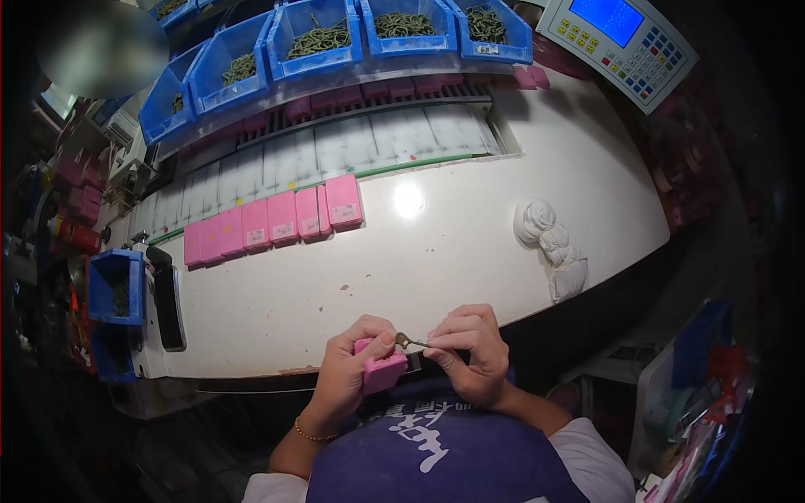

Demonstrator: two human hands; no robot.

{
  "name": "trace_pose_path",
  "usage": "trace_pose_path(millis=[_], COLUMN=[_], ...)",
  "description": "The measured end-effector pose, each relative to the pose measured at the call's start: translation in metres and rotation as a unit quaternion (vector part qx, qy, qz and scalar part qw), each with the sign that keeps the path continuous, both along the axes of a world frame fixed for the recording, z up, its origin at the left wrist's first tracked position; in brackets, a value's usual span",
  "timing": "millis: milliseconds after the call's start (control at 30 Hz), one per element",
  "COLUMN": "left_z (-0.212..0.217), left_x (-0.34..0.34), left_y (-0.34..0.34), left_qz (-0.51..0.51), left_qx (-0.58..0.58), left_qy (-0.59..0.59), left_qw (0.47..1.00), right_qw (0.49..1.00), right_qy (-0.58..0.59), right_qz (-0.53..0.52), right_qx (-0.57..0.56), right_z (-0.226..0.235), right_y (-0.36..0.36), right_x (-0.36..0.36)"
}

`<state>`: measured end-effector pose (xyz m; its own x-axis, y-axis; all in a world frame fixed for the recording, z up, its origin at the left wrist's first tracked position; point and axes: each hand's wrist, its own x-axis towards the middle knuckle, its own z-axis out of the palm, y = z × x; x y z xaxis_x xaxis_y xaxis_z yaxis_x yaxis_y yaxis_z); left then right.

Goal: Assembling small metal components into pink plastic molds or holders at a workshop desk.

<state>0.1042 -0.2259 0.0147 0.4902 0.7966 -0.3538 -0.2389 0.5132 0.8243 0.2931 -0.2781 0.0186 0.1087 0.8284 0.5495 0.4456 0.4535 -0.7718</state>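
Near the front edge of the white table, my left hand [348, 362] is closed around a pink block [384, 374], thumb on top. A small olive-brown piece [406, 340] with a looped end and a thin stem spans the gap between my hands. Its looped end lies against my left thumb and fingertips. The fingertips of my right hand [474, 352] pinch the stem's other end. Farther off, a slanting row of similar pink blocks [283, 220] lies on the table, some with white labels.
Blue bins [314, 40] holding olive-green pieces stand along the back, above a pale slatted strip [335, 138]. A bunched white cloth [552, 250] lies at right. A keypad device with a blue screen [619, 46] stands back right; a black handset-like object [168, 302] is at left.
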Motion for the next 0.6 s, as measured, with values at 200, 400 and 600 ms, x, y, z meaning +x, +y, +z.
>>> trace_pose_path(millis=[200,400,600], left_z=[-0.002,-0.003,0.003], left_x=[-0.003,-0.001,0.0], left_y=[0.001,0.0,-0.002], left_qz=[0.006,0.003,-0.017], left_qx=[0.042,0.028,-0.001], left_qy=[0.004,-0.009,0.024], left_qw=[0.999,1.0,1.0], right_qw=[1.0,0.991,0.995], right_qy=[-0.012,0.095,0.07], right_qz=[-0.01,-0.011,-0.034], right_qx=[-0.009,-0.095,-0.062], right_z=[-0.003,-0.01,-0.012], right_y=[0.001,0.0,0.002], right_x=[0.0,-0.003,-0.002])
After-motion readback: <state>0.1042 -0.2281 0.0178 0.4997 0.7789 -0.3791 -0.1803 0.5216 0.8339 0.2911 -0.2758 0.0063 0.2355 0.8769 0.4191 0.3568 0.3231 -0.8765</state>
